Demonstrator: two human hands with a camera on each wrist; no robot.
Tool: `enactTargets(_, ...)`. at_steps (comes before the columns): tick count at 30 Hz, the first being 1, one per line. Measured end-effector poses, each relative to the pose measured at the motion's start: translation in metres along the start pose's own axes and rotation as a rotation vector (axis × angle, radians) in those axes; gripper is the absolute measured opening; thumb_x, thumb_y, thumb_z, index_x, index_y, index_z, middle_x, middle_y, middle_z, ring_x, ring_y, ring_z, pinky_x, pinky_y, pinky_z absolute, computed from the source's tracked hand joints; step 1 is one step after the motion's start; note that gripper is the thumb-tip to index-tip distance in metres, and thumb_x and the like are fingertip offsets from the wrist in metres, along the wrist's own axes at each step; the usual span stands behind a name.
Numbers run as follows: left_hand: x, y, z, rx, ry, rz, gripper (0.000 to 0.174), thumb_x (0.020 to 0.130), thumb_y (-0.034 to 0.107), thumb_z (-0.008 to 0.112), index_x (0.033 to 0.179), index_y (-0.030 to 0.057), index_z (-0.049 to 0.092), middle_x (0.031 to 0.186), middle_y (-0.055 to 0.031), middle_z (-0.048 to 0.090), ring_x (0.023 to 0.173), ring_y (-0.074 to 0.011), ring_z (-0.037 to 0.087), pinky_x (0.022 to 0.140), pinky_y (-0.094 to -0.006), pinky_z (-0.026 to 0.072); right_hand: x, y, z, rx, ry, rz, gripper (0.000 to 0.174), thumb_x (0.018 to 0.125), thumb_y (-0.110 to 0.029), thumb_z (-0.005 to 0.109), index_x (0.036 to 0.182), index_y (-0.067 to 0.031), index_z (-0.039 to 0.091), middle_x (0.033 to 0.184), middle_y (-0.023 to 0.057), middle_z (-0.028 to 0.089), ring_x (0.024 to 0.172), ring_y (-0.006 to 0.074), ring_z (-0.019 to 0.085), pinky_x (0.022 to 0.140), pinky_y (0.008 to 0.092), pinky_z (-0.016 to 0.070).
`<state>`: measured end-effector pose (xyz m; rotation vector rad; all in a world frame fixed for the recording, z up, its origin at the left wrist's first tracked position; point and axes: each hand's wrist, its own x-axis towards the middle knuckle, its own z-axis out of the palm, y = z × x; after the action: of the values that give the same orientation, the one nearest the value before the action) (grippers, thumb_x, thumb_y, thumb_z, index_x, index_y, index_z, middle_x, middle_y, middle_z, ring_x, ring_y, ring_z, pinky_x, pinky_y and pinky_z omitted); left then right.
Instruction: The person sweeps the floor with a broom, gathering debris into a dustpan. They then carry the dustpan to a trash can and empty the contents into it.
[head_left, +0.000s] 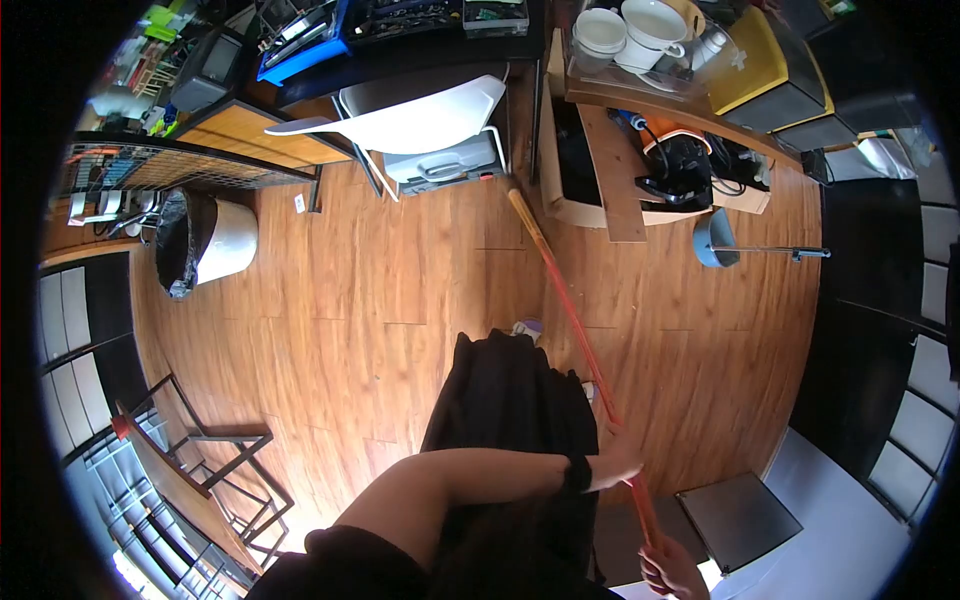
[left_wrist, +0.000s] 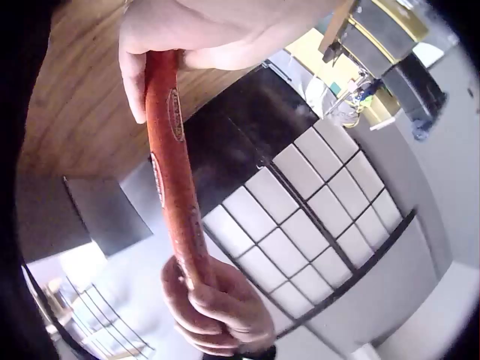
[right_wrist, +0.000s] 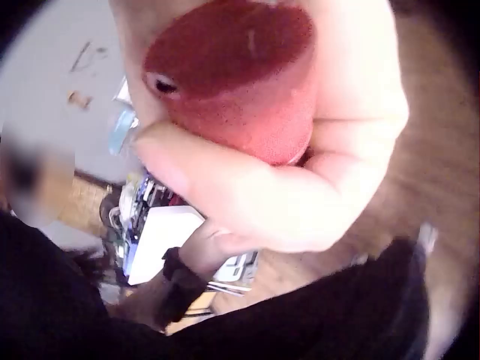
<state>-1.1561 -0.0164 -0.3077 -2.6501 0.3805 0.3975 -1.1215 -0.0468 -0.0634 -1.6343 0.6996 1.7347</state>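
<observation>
Gripped in both hands: a long red stick (head_left: 570,310), slanting from beside the hip out over the wooden floor (head_left: 380,290).

Held at the very butt by the right hand (head_left: 668,570), fingers and thumb wrapped fully round it, as seen close up from the right wrist. Held again a little further down by the left hand (head_left: 617,462), likewise curled tight about the shaft, with that arm crossing the body over a black skirt (head_left: 510,400). No slack in either grip.

Paler toward the far end, and ending low on the floor just beside the legs of a white chair (head_left: 420,115). Near there too: a grey case (head_left: 445,165) under the seat and an open wooden box (head_left: 565,200). Cannot tell what head, if any, sits on that end.

Probably a sweeping or mopping stroke, caught at full reach.

Calls next, most likely, for drawing the stick back toward the feet. Best done with the left hand steering, the right hand anchoring the butt, and the far end clear of the chair legs and the box.

Well apart on the left, a white bin (head_left: 215,240) with a dark liner.
</observation>
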Motion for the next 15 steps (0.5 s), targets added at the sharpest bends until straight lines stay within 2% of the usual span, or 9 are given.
enactTargets(3,0.019,0.013,-0.037,0.235,-0.649,-0.131,0.014,0.064,0.016,0.056,0.077,0.0098,0.059,0.078,-0.0065,0.058,0.077,-0.0269,0.054,0.064,-0.0509,0.0402,-0.014,0.009,-0.03,-0.733,0.211,-0.482,0.008,0.079,-0.014,0.05,0.078,-0.008,0.045,0.05,-0.0031,0.037,0.036,0.006,0.035,0.031,0.0193,0.026)
enactTargets(4,0.012,0.004,-0.028,0.872,-0.467,0.142,0.014,0.067,0.015,0.054,0.08,0.0101,0.055,0.079,-0.0062,0.056,0.076,-0.0256,0.054,0.061,-0.0489,0.0415,-0.014,0.006,-0.028,-0.728,0.22,-0.476,0.008,0.079,-0.014,0.05,0.078,-0.008,0.045,0.05,-0.0031,0.037,0.036,0.006,0.035,0.031,0.0193,0.026)
enactTargets(6,-0.003,-0.027,0.004,2.087,0.086,0.695,0.015,0.073,0.012,0.049,0.088,0.0106,0.047,0.08,-0.0056,0.051,0.075,-0.023,0.053,0.057,-0.0449,0.044,-0.007,-0.021,-0.022,-1.185,0.32,-0.405,0.018,0.077,-0.019,0.049,0.083,-0.0031,0.044,0.057,0.012,0.05,0.05,0.0269,0.052,0.044,0.0317,0.04)
enactTargets(8,-0.006,-0.051,0.053,2.586,0.464,0.983,0.013,0.077,0.013,0.045,0.089,0.0085,0.041,0.078,-0.0081,0.048,0.067,-0.0231,0.053,0.051,-0.0396,0.0439,0.009,-0.053,0.003,-1.141,0.308,-0.309,0.028,0.076,-0.023,0.05,0.092,-0.0003,0.043,0.072,0.0204,0.055,0.066,0.0367,0.054,0.058,0.0406,0.0426)
enactTargets(9,-0.002,-0.063,0.083,2.521,0.456,0.989,0.013,0.078,0.016,0.043,0.086,0.0061,0.04,0.075,-0.0109,0.048,0.058,-0.0244,0.053,0.047,-0.0362,0.0424,0.022,-0.063,0.012,-1.1,0.29,-0.371,0.028,0.077,-0.021,0.048,0.096,-0.0009,0.043,0.073,0.0198,0.055,0.067,0.0353,0.054,0.058,0.0396,0.0426)
enactTargets(10,-0.009,-0.141,0.041,2.62,0.381,1.477,0.015,0.078,0.017,0.042,0.084,0.0037,0.04,0.069,-0.0123,0.048,0.052,-0.026,0.051,0.042,-0.0351,0.0411,0.04,-0.068,0.019,-1.061,0.269,-0.431,0.028,0.078,-0.018,0.046,0.1,-0.0014,0.042,0.073,0.0192,0.055,0.067,0.0339,0.055,0.058,0.0386,0.0426)
enactTargets(11,0.005,-0.117,0.101,2.461,0.527,1.519,0.016,0.078,0.016,0.042,0.08,0.0006,0.04,0.063,-0.0124,0.047,0.047,-0.0257,0.05,0.038,-0.0357,0.0405,0.073,-0.064,0.023,-1.0,0.23,-0.573,0.032,0.078,-0.016,0.045,0.106,-0.0027,0.039,0.072,0.0189,0.055,0.067,0.0326,0.054,0.058,0.0379,0.0425)
enactTargets(12,0.007,-0.13,0.113,2.509,0.394,1.627,0.016,0.077,0.016,0.043,0.079,0.0005,0.04,0.061,-0.0127,0.046,0.047,-0.0257,0.05,0.038,-0.0366,0.0412,0.099,-0.062,0.028,-0.938,0.19,-0.713,0.036,0.079,-0.014,0.043,0.112,-0.004,0.037,0.071,0.0185,0.054,0.067,0.0313,0.054,0.057,0.0372,0.0424)
enactTargets(15,0.004,-0.152,0.149,2.681,0.166,1.736,0.007,0.078,0.012,0.041,0.073,0.0074,0.045,0.06,-0.0088,0.049,0.05,-0.0239,0.052,0.042,-0.0383,0.0415,0.121,-0.077,0.059,-1.22,0.269,-0.638,0.042,0.079,-0.011,0.042,0.118,-0.0059,0.031,0.068,0.0162,0.053,0.062,0.0278,0.053,0.054,0.0349,0.0418)
